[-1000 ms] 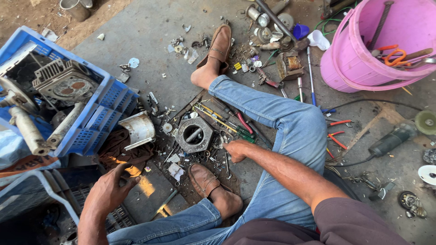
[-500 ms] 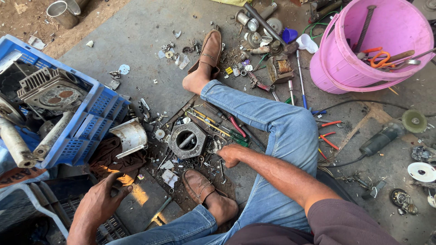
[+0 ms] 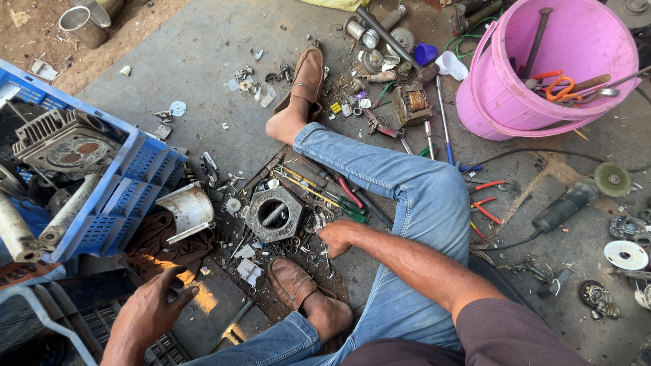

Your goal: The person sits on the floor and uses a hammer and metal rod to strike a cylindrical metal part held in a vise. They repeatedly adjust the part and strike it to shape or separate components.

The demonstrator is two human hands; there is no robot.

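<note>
Beside the hexagonal metal housing [image 3: 274, 214], the right hand [image 3: 337, 237] rests among scattered small parts [image 3: 308, 245].

The hexagonal metal housing [image 3: 274, 214] sits on the floor [image 3: 203, 61] between both shoes. The crate [image 3: 129, 183] lies left of it, the bucket [image 3: 502, 102] far right, screwdrivers [image 3: 325, 190] just beside it.

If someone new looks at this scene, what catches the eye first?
The pink bucket of tools at the upper right stands out most, then the blue crate of engine parts at the left. Between the person's shoes lies a hexagonal metal housing; the right hand rests beside it, the left hand reaches low left.
</note>
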